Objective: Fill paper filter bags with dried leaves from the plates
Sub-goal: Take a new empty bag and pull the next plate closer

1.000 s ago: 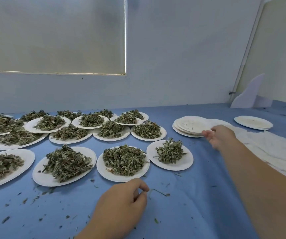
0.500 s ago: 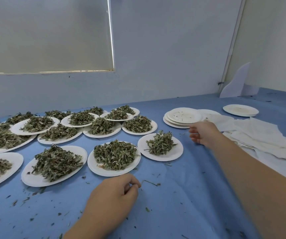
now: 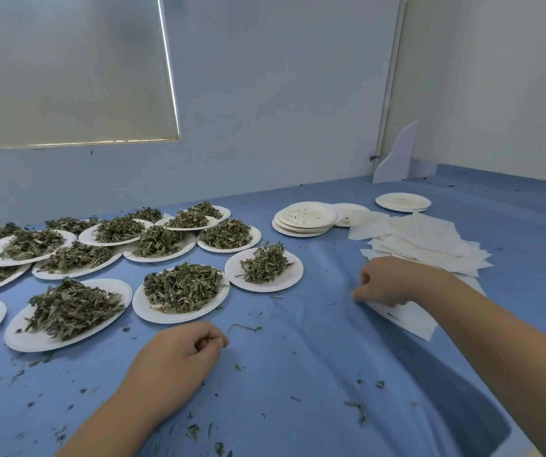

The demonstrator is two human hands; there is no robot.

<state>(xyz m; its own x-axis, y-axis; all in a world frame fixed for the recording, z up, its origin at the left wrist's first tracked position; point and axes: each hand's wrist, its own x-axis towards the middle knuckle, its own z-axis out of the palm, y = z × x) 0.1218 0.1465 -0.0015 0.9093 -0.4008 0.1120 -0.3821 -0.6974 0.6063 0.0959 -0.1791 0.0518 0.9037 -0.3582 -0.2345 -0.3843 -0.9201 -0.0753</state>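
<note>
1. Two hands in view. The left hand (image 3: 179,361) rests on the blue counter (image 3: 298,374) at near centre. Its fingers are loosely curled with nothing visible in them. A loose stem (image 3: 243,327) lies just beside them, apart.
2. The right hand (image 3: 385,285) is right of centre. Its fingers are curled down onto the left edge of the near bag (image 3: 410,319) and appear to pinch it. The fingertips are hidden.
3. The filter bags (image 3: 429,242) form a loose, overlapping white pile just beyond the right hand. They lie flat, and none looks filled.
4. Many plates (image 3: 173,317) crowd the left half of the counter, each heaped with dried leaves (image 3: 179,286). The nearest heaps sit just beyond the left hand.
5. A stack of empty plates (image 3: 304,219) stands at far centre, and one more lies far right.
6. Leaf scraps (image 3: 359,409) are scattered over the near counter.
7. Hazards, as judged:
   - The sheets overlap and look thin, so a pinch at one edge may lift two bags or crease one.
   - A sideways pull could drag the pile askew, and the right forearm lies close enough to sweep it.
   - The bag's mouth probably needs both hands to open, and the left hand is not on it yet.
   - The heaps are tall on shallow plates, so tipping or a hasty grab would probably spill leaves.
   - The plates touch or overlap, so lifting one may disturb its neighbour.
</note>
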